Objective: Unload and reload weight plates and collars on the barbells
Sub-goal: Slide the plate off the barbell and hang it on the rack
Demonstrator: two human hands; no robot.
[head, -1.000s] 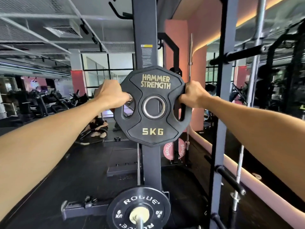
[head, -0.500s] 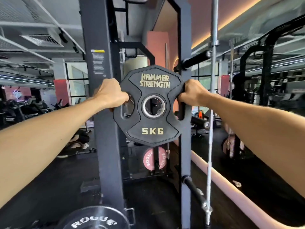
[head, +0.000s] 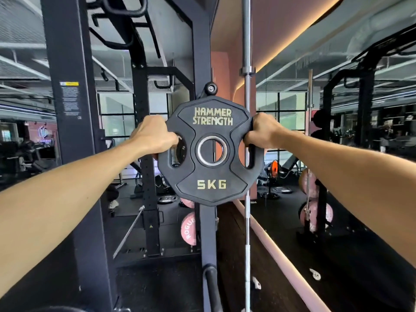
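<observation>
Head view: 5 kg weight plate [head: 211, 152] upright between left hand [head: 153, 136] and right hand [head: 263, 131], each curled through a side grip slot.

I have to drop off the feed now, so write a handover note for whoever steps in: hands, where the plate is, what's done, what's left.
Left hand: grips the left handle slot of the 5 kg plate.
Right hand: grips the right handle slot.
Plate: held upright at arm's length, label facing the camera, in front of a dark rack upright; a vertical steel bar stands just right of it. It sits on no sleeve or peg.
Done: the plate is off a bar and in hand.
Left: slide it onto a storage peg or barbell sleeve, then handle the collars; none is in view.
</observation>
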